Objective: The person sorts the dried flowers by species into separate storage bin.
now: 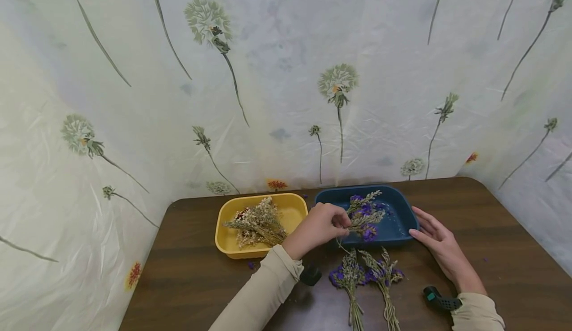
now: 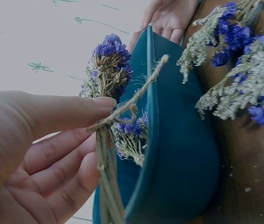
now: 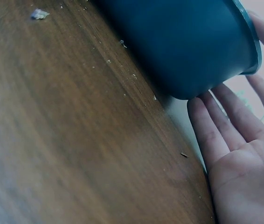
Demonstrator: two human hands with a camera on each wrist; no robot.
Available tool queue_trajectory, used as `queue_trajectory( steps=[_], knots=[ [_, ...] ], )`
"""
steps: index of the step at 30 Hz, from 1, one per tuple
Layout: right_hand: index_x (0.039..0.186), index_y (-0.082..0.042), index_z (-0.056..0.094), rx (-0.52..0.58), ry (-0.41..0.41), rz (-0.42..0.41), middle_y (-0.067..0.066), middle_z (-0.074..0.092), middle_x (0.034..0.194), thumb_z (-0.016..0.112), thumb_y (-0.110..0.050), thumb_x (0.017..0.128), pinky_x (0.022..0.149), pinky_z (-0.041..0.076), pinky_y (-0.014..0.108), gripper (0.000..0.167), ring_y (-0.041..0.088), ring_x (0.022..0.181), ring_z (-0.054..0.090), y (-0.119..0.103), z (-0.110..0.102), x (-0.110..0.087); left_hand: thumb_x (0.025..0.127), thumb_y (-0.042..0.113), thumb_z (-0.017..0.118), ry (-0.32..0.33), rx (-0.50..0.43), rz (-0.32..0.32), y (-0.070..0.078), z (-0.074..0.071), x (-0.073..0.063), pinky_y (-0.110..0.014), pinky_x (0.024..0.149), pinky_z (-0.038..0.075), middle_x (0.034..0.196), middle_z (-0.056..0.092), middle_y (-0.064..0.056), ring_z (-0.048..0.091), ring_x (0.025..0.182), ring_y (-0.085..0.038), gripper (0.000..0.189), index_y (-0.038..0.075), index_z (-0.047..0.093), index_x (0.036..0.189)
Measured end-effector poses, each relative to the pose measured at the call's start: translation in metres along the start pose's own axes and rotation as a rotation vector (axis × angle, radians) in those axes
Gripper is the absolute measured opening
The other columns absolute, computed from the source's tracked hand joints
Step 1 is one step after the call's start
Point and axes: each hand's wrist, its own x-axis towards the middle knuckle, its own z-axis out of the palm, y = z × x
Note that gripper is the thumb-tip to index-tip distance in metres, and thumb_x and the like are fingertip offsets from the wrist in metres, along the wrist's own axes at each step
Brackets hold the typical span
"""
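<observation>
My left hand [image 1: 319,224] pinches a small tied bunch of dried purple flowers [image 2: 111,58] by its stems, between thumb and fingers. Twine [image 2: 127,103] is wrapped round those stems, one loose end sticking out. The bunch is over the near left part of a dark blue tray [image 1: 397,224], where another purple bunch [image 2: 134,140] lies inside. At the tray's right end, my right hand [image 1: 440,246] touches the wall and rim with fingers extended, the palm showing in the right wrist view. In front of the tray lie two more dried bunches [image 1: 348,274], stems towards me.
Left of the blue tray stands a yellow tray [image 1: 291,206] holding cream-coloured dried flowers [image 1: 259,222]. Small petals and crumbs [image 3: 39,14] are scattered on the dark wooden table [image 1: 192,271]. A flower-printed sheet [image 1: 277,98] hangs behind the table.
</observation>
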Motion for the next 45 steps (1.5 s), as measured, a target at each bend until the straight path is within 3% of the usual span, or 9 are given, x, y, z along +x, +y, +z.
queue_trajectory(
  steps=[14,22,31,45],
  knots=[
    [0.163,-0.01,0.031,-0.004,0.007,0.004,-0.023,0.046,0.147,0.056,-0.006,0.106,0.097,0.043,0.003,0.063,-0.019,0.128,0.048,0.0,0.001,0.0,0.091,0.012,0.08,-0.044,-0.053,-0.069,0.002,0.004,0.029,-0.015,0.07,0.053,0.087,0.076,0.006,0.064,0.072,0.002,0.005,0.014,0.079,0.095],
    [0.163,-0.011,0.031,-0.027,0.014,0.006,-0.023,0.046,0.147,0.057,-0.007,0.106,0.097,0.041,0.002,0.063,-0.019,0.128,0.047,0.0,0.001,0.0,0.09,0.011,0.081,-0.079,-0.002,-0.105,0.0,0.017,0.048,-0.014,0.069,0.053,0.088,0.077,0.005,0.064,0.071,0.001,0.005,0.013,0.078,0.092],
    [0.164,-0.011,0.03,-0.014,0.01,0.002,-0.024,0.047,0.146,0.056,-0.007,0.106,0.097,0.042,0.002,0.063,-0.019,0.129,0.048,0.001,-0.001,-0.001,0.088,0.012,0.083,-0.092,0.077,-0.124,0.008,0.03,0.066,-0.014,0.068,0.05,0.083,0.072,0.008,0.061,0.07,-0.001,0.006,0.014,0.078,0.091],
    [0.164,-0.01,0.029,0.005,-0.002,-0.005,-0.023,0.046,0.148,0.055,-0.005,0.106,0.098,0.039,0.001,0.063,-0.019,0.131,0.046,0.002,-0.001,0.0,0.09,0.015,0.082,-0.072,0.204,-0.172,0.0,0.051,0.074,-0.017,0.065,0.049,0.082,0.073,0.009,0.059,0.067,-0.004,0.004,0.017,0.079,0.087]
  ],
)
